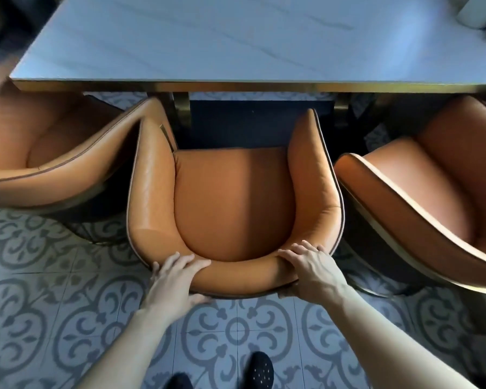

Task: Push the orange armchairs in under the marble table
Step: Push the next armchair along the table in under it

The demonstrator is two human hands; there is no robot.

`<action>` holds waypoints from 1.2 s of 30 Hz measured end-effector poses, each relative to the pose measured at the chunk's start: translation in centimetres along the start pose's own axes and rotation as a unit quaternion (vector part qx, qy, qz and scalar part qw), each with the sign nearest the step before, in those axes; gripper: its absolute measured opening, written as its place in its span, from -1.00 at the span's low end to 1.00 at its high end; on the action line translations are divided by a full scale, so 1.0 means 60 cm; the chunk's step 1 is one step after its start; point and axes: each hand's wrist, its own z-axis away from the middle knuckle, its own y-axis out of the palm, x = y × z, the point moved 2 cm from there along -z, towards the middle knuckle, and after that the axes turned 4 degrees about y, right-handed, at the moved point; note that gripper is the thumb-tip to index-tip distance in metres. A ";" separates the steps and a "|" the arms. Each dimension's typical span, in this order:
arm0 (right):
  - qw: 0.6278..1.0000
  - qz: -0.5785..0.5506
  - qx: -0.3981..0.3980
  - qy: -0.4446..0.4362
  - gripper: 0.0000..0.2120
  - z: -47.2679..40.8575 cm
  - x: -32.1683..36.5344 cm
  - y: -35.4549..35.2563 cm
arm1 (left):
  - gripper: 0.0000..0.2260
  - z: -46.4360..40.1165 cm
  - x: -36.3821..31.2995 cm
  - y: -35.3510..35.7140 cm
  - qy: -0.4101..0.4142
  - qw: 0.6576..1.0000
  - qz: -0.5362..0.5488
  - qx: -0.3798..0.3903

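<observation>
Three orange leather armchairs face the marble table (236,43). The middle armchair (233,197) stands straight in front of me, its seat wholly outside the table's gold edge, only the arm tips close to it. My left hand (174,276) grips the left part of its curved backrest, fingers over the top. My right hand (309,270) grips the right part the same way. The left armchair (54,153) is tucked partly under the table's corner. The right armchair (421,186) stands angled, its front near the table edge.
Patterned grey-and-white tiles (236,329) cover the floor. The table's dark base and gold legs (181,108) lie ahead of the middle chair. My dark-socked feet (260,369) stand behind the chair. A pale object (477,9) sits on the table's far right corner.
</observation>
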 end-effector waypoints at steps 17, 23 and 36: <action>0.999 0.014 -0.042 0.018 -0.03 0.032 0.027 0.006 | -0.25 0.015 0.026 -0.005 0.032 0.999 0.014 -0.009; 0.998 0.014 -0.047 0.034 -0.09 0.066 0.050 0.039 | -0.26 0.036 0.035 0.002 0.059 0.998 -0.001 -0.024; 0.998 -0.022 -0.009 0.057 0.04 0.007 0.006 0.010 | -0.25 -0.006 0.016 -0.013 0.054 0.998 0.000 -0.042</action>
